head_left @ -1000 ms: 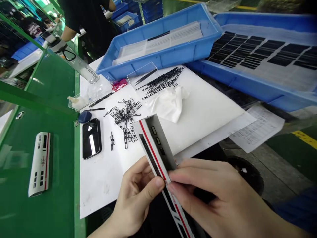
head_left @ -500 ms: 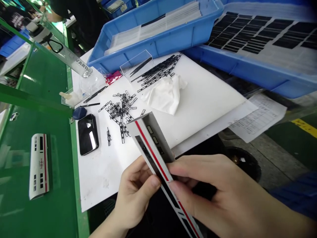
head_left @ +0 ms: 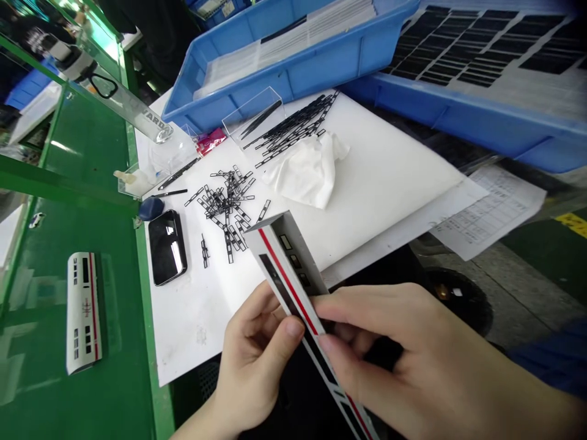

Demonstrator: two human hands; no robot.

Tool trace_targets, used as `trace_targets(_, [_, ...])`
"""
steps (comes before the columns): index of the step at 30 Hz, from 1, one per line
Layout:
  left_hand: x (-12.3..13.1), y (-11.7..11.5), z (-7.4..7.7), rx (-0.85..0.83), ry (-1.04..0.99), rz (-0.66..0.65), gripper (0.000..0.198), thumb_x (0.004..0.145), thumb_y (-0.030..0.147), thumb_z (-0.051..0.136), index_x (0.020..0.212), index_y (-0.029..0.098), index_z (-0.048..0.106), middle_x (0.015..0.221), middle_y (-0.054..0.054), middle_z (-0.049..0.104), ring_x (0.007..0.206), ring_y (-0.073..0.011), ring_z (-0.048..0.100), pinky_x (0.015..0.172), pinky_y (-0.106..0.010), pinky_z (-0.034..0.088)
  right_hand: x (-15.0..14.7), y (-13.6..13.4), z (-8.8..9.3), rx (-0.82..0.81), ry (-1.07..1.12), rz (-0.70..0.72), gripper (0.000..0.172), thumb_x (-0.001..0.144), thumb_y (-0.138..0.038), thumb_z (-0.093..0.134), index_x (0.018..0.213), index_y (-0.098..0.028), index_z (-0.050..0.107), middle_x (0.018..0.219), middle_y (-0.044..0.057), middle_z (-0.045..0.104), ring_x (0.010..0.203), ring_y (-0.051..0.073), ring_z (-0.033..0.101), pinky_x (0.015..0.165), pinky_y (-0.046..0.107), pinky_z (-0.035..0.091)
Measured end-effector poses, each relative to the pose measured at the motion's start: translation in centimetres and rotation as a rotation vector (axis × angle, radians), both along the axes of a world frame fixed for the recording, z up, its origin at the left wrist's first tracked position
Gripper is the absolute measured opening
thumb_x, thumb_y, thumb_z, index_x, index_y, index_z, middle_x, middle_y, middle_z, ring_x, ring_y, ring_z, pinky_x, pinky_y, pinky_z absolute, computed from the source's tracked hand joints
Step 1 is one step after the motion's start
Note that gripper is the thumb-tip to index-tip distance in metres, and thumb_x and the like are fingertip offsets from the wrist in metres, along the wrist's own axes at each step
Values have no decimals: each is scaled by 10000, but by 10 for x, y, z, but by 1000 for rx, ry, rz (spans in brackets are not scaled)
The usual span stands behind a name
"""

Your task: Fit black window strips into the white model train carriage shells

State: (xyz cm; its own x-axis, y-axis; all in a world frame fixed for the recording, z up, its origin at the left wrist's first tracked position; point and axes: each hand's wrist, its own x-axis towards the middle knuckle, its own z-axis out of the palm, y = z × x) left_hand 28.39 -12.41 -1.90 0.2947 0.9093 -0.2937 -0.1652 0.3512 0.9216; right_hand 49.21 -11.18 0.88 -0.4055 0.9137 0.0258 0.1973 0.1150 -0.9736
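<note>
Grip closed: left hand (head_left: 257,360), right hand (head_left: 398,354) hold model train shell (head_left: 293,281) overhanging white board edge (head_left: 389,238).

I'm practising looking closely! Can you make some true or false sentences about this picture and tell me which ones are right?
1. The left hand and the right hand both hold a white model train carriage shell with a red stripe. True.
2. The crumpled tissue is blue. False: it is white.
3. A black phone lies on the white board. True.
4. Another carriage shell lies on the white board. False: it lies on the green bench.
</note>
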Motion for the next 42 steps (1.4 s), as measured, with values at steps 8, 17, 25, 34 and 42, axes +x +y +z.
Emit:
trace_targets(8, [9,2,7,-77,-59,27,277,998,290,743,1269,235,767,1251,-104,799,1053,-244,786,945,-302,631,-1,2,-1,70,-36,26,217,884,-12,573,754,-184,599,714,-31,609,613,73,580,551,182,446])
trace_targets(17, [12,7,1,-18,-49,42,233,982,285,765,1212,253,791,1218,-72,811,997,-191,787,987,-274,614,4,4,-12,-19,34,81,181,923,-57,563,862,-183,679,775,-20,648,660,91,618,601,194,488])
trace_targets(25, [7,19,9,66,20,134,211,960,312,796,1150,226,826,1139,-68,837,998,-226,807,905,-280,653,3,-3,-11,-54,14,28,192,867,-32,583,809,-211,623,729,-46,657,598,82,614,530,183,463])
trace_targets(34, [2,11,9,47,35,48,253,1023,271,717,1269,236,765,1296,-71,793,1093,-221,792,977,-274,632,6,0,-7,-117,61,121,159,995,-163,596,848,-198,646,736,-46,632,616,59,583,572,162,458])
trace_targets(42, [13,8,15,28,-24,111,195,970,294,789,1149,221,819,1143,-62,841,979,-202,815,912,-238,641,4,0,-14,-95,175,116,101,952,-112,678,924,-180,747,752,-44,618,617,51,552,572,135,449])
